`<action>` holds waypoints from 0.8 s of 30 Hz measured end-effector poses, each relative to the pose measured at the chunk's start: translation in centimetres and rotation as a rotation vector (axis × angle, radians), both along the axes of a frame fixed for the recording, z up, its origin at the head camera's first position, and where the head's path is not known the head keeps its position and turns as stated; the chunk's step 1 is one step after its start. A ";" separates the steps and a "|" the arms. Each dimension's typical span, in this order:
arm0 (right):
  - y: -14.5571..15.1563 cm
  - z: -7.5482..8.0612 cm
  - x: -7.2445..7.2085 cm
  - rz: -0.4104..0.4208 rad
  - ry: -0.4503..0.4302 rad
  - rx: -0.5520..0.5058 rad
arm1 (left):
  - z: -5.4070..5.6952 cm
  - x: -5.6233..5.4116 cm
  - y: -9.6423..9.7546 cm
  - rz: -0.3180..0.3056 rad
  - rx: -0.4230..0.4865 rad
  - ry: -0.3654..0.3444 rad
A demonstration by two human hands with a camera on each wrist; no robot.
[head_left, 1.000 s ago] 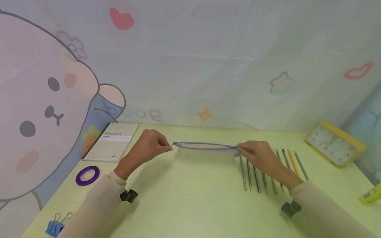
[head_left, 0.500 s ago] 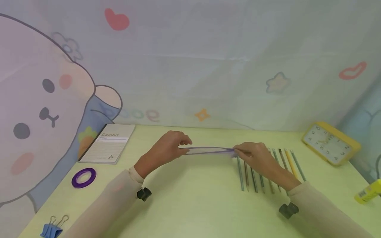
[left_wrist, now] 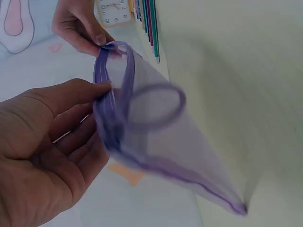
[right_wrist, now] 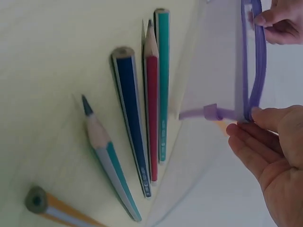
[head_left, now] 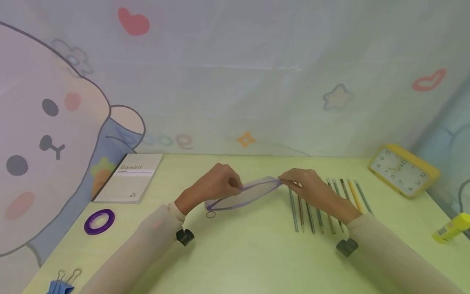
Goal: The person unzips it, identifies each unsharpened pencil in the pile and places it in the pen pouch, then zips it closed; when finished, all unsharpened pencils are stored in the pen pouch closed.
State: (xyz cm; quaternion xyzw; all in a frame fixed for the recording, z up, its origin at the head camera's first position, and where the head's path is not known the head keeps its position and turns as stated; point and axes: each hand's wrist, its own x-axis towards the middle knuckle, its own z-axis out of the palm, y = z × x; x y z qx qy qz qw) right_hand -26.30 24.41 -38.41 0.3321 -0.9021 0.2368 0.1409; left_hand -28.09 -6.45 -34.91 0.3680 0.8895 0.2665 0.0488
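Observation:
A see-through pouch with purple zipper edging hangs between my two hands above the table. In the head view, my left hand pinches the far edge of its mouth with thumb and fingertips. At the pouch's right end, my right hand pinches the corner between thumb and fingers. Its two purple edges stand apart, so the mouth gapes. The left end droops lower, with a loop hanging from it. No contents show through the pouch in the left wrist view.
Several pencils lie side by side under and beyond my right forearm. A yellow clock and a yellow tube sit at the right. Toward the left are a notebook, a purple tape roll and blue binder clips.
My left hand has let go of the pouch's left end and moved right to the far edge of its mouth. The left end has dropped and the mouth gapes wider. My right hand keeps its hold.

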 end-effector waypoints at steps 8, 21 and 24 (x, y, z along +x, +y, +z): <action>4.4 1.6 0.6 -0.190 -0.090 -0.007 | -1.0 0.3 -0.4 0.214 0.111 -0.288; 14.7 1.2 2.8 -0.420 -0.193 0.242 | -1.2 -0.3 -1.1 0.363 0.320 -0.421; 15.0 0.1 3.3 -0.414 -0.248 0.269 | -1.5 -0.1 -1.0 0.380 0.324 -0.428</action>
